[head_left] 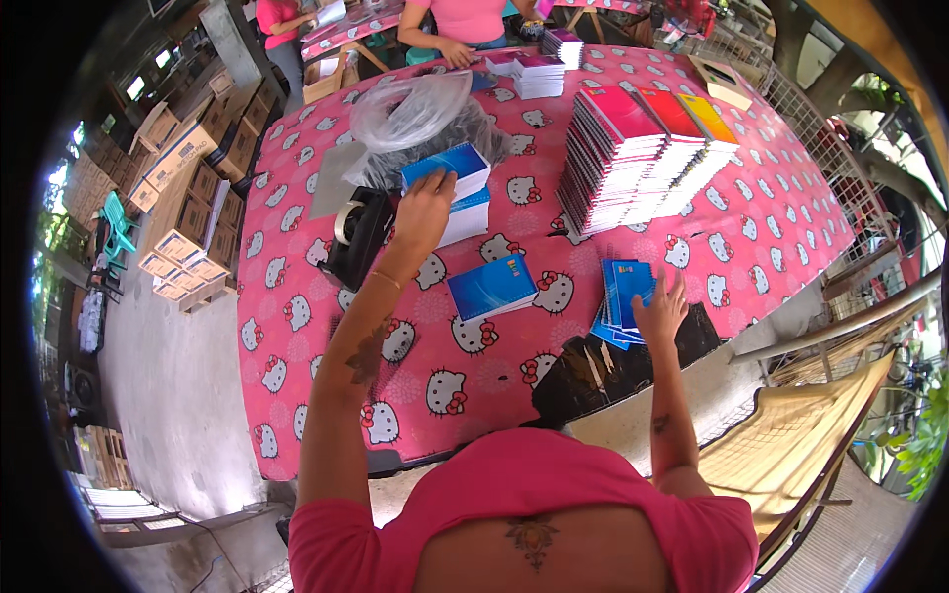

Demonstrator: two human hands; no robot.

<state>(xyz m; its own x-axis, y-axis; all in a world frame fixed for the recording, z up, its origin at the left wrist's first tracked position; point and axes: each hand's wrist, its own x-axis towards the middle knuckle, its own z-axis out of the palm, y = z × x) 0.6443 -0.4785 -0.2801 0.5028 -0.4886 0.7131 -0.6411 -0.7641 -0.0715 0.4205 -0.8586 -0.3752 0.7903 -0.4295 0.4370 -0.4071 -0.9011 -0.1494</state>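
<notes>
My left hand point(427, 205) grips the near left edge of a blue-covered notebook point(458, 161), its fingers over the cover; the thumb side is partly hidden. That notebook sits on a stack of white-paged blue notebooks point(467, 218). Closer to me, another small stack topped by a blue notebook point(492, 287) lies on the table. My right hand point(662, 308), fingers spread, rests at the right edge of a loose, fanned pile of blue covers point(625, 287). Beside my left wrist stands a black tape dispenser point(360, 237) with a roll of tape.
Tall stacks of spiral notebooks with pink, red and orange covers point(633, 148) stand at right. Clear plastic wrap point(410, 109) lies behind my left hand. The patterned pink tablecloth point(415, 415) is torn near the front edge. Opposite, a person point(465, 25) stands by purple notebooks point(539, 76). Cartons point(188, 232) are stacked left.
</notes>
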